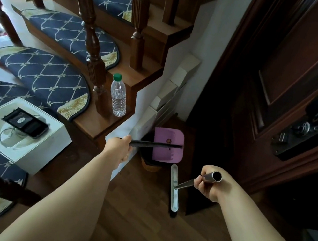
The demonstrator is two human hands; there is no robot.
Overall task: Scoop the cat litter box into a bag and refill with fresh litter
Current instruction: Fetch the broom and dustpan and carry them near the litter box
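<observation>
Two long-handled cleaning tools are in hand. The purple dustpan (164, 155) stands on the wood floor (148, 231) just below the middle of the view, at the foot of the stairs, its toothed edge at three o'clock. Its dark handle (154, 144) runs across it toward nine o'clock into the left hand (120, 148), whose fingers are curled round the end. At four o'clock from the dustpan, the right hand (207, 183) grips a metal tube (210, 176) near its open top, with fingers and thumb wrapped round it. The tube slants down to a flat silver head (173, 200) resting on the floor just beside the dustpan (whether the two touch cannot be told).

At ten o'clock from the dustpan a water bottle (118, 98) with a green cap stands upright on a wooden step (112, 126), next to a turned baluster (93, 35). Blue patterned stair mats (43, 77) cover the treads. At nine o'clock from the left hand sits a white box (48, 145) with a black device (25, 123) on top. Pale boxes (169, 95) line the wall at twelve o'clock, and a dark wooden door (294, 68) fills two o'clock.
</observation>
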